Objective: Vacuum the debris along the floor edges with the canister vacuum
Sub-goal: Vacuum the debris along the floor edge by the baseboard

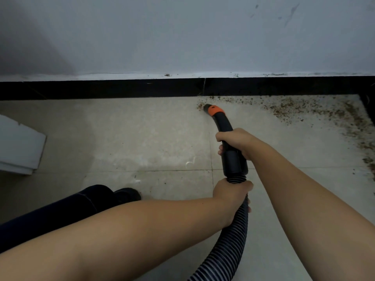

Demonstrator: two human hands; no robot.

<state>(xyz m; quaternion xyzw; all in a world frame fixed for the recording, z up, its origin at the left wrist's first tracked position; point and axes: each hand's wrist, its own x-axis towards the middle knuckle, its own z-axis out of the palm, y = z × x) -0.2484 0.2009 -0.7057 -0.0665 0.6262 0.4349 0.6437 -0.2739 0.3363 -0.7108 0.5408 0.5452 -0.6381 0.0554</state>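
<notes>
My vacuum's curved black handle tube [224,126] points down and away from me toward the wall, ending in an orange collar [215,109] and a dark open mouth [206,108] that sits at the floor. The mouth touches the left end of the debris [294,109], a band of brown crumbs and grit lying along the foot of the black skirting and thickening toward the right corner, where it turns and runs down the right edge of the floor. Behind the tube a wider black cuff [234,162] joins the ribbed black hose [229,240], which curves back toward me and leaves the bottom of view.
</notes>
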